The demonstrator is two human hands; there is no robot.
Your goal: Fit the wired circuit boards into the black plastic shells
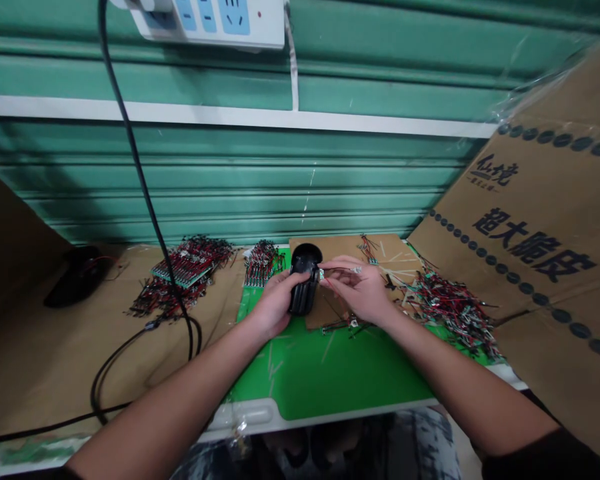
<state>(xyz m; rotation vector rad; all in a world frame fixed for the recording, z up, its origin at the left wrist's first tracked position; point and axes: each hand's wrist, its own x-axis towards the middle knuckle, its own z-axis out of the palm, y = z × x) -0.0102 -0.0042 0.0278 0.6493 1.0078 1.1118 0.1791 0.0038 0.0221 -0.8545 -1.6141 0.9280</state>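
Observation:
My left hand [275, 303] is closed around a black plastic housing [303, 297], long and rounded, with its hollow side toward me. My right hand [359, 291] pinches a small circuit board with thin wires [322, 274] at the right edge of the housing. A red wire runs down from between the fingers, and another small board end sticks out above the hand. Whether the board touches the housing is too small to tell. Beneath the right hand lies a piece of cardboard [325, 313] with loose wired parts [353, 325] along its front edge.
Piles of red and black wired boards lie at the left [193, 263], near the housing [263, 263] and at the right [455, 310]. A black cable [140, 167] hangs across the left side from a power strip [210, 23]. A cardboard box [540, 227] stands right; green board [350, 373] lies in front.

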